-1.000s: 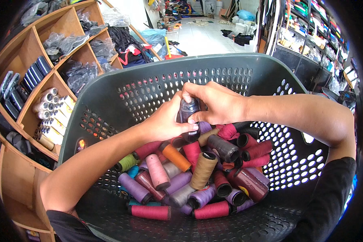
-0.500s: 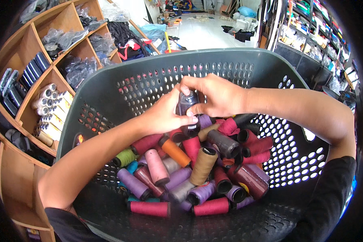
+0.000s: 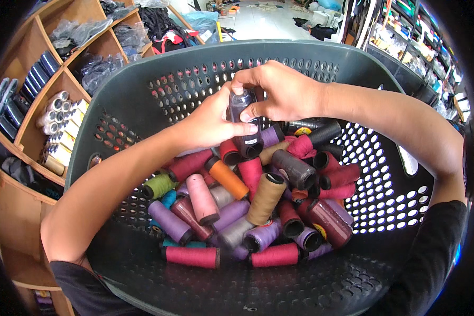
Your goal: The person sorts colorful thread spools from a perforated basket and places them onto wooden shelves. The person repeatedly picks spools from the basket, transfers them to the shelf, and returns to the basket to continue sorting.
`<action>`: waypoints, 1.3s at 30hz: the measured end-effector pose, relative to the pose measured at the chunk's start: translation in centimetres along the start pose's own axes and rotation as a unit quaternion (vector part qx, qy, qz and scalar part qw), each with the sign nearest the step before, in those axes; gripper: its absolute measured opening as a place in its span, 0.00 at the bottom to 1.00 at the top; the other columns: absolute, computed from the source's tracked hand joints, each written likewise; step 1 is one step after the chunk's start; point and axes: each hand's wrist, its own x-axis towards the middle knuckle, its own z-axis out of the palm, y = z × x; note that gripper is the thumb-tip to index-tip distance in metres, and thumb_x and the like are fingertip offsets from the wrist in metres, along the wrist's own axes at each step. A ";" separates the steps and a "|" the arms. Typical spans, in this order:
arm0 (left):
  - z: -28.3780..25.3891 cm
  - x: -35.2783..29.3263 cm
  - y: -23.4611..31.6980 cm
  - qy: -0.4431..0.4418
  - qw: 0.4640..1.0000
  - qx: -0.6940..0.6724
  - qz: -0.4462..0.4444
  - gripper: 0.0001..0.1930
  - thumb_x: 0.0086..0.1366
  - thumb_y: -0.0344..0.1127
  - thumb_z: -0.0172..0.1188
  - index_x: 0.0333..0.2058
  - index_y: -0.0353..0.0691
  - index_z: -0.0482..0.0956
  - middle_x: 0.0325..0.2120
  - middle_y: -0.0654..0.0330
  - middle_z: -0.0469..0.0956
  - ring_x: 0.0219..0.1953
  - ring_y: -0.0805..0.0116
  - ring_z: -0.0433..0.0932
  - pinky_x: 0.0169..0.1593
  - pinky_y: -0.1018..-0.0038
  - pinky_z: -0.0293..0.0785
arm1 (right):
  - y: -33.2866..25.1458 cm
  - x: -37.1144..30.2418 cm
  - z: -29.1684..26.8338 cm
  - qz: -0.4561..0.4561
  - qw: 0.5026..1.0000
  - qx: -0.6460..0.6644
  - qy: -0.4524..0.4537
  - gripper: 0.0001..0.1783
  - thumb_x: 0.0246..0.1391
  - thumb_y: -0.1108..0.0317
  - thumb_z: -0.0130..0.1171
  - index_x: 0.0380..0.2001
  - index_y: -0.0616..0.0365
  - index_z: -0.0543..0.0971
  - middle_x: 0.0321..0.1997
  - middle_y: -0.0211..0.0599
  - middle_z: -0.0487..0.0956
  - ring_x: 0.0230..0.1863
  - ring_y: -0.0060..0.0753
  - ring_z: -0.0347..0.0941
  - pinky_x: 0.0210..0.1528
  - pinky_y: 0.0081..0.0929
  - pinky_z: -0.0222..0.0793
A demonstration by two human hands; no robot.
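Observation:
Both my hands close round a dark thread spool [image 3: 246, 138] in clear wrapping, held nearly upright over the heap. My left hand [image 3: 208, 118] grips its left side, the thumb lying across its front. From the right, my right hand [image 3: 282, 94] has its fingers at the spool's top and its thumb on the front. Below lie many loose spools: an orange one [image 3: 227, 178], a pink one [image 3: 202, 197], a tan one [image 3: 267, 199], a dark grey one [image 3: 294, 169] and a wrapped maroon one [image 3: 329, 222]. They rest in a large dark basket [image 3: 237, 48] with holes in its walls.
Wooden shelves [image 3: 34, 113] at the left hold wrapped bundles, dark rolls and white cones [image 3: 58, 113]. Crowded racks [image 3: 416, 47] stand at the far right. Beyond the basket a pale tiled floor [image 3: 258, 23] has cloth and bags lying along it.
The basket's far rim sits higher in the picture, and the hands with the dark spool appear slightly higher too. The grip on the spool looks the same.

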 end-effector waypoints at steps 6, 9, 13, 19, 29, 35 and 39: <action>-0.1 0.1 -0.1 0.005 1.000 0.000 -0.029 0.39 0.58 0.28 0.70 0.63 0.36 0.57 0.54 0.60 0.70 0.59 0.71 0.68 0.64 0.68 0.64 | 0.2 0.0 -0.2 -0.022 0.998 -0.050 0.016 0.20 0.45 0.63 0.72 0.40 0.60 0.79 0.35 0.52 0.82 0.43 0.56 0.79 0.45 0.44 0.74; -0.6 0.2 -0.6 0.013 0.999 0.024 -0.042 0.40 0.58 0.27 0.69 0.64 0.35 0.55 0.55 0.58 0.70 0.59 0.69 0.68 0.64 0.68 0.65 | -0.6 0.3 -0.7 0.000 0.998 -0.064 -0.005 0.17 0.50 0.63 0.68 0.42 0.60 0.79 0.34 0.52 0.82 0.42 0.57 0.79 0.45 0.44 0.73; -1.1 0.3 -1.2 0.048 0.996 0.073 -0.035 0.39 0.57 0.26 0.69 0.62 0.35 0.54 0.52 0.56 0.72 0.56 0.68 0.73 0.60 0.68 0.70 | -0.1 -0.3 0.6 0.009 0.996 -0.075 0.051 0.17 0.53 0.65 0.65 0.45 0.59 0.78 0.36 0.53 0.82 0.43 0.58 0.78 0.47 0.48 0.73; -2.3 0.0 1.4 0.080 0.972 0.183 -0.125 0.35 0.52 0.32 0.70 0.51 0.37 0.54 0.37 0.43 0.77 0.41 0.52 0.81 0.45 0.61 0.76 | -0.2 -2.1 3.3 0.030 0.991 -0.056 0.116 0.20 0.51 0.72 0.60 0.49 0.62 0.76 0.43 0.54 0.81 0.46 0.59 0.77 0.49 0.47 0.74; -1.9 -1.4 1.0 -0.025 0.824 0.563 0.067 0.32 0.49 0.32 0.64 0.54 0.37 0.65 0.40 0.46 0.76 0.42 0.48 0.79 0.45 0.54 0.74 | 0.3 -3.3 4.3 -0.129 0.957 -0.258 0.042 0.14 0.42 0.67 0.63 0.35 0.59 0.81 0.38 0.41 0.79 0.43 0.45 0.78 0.47 0.38 0.76; -1.8 -1.7 0.8 -0.042 0.788 0.607 0.094 0.33 0.50 0.34 0.63 0.58 0.42 0.67 0.39 0.46 0.76 0.38 0.47 0.81 0.43 0.55 0.75 | -2.5 -4.7 6.9 -0.258 0.932 -0.241 -0.081 0.10 0.42 0.64 0.60 0.28 0.56 0.77 0.32 0.33 0.76 0.39 0.35 0.74 0.40 0.33 0.72; -2.0 -1.9 1.4 -0.068 0.796 0.600 0.050 0.31 0.50 0.34 0.62 0.56 0.47 0.69 0.39 0.44 0.75 0.34 0.47 0.82 0.38 0.56 0.76 | -5.2 -8.1 10.3 -0.311 0.886 -0.261 -0.225 0.11 0.52 0.60 0.56 0.35 0.53 0.79 0.35 0.29 0.76 0.42 0.31 0.73 0.46 0.35 0.68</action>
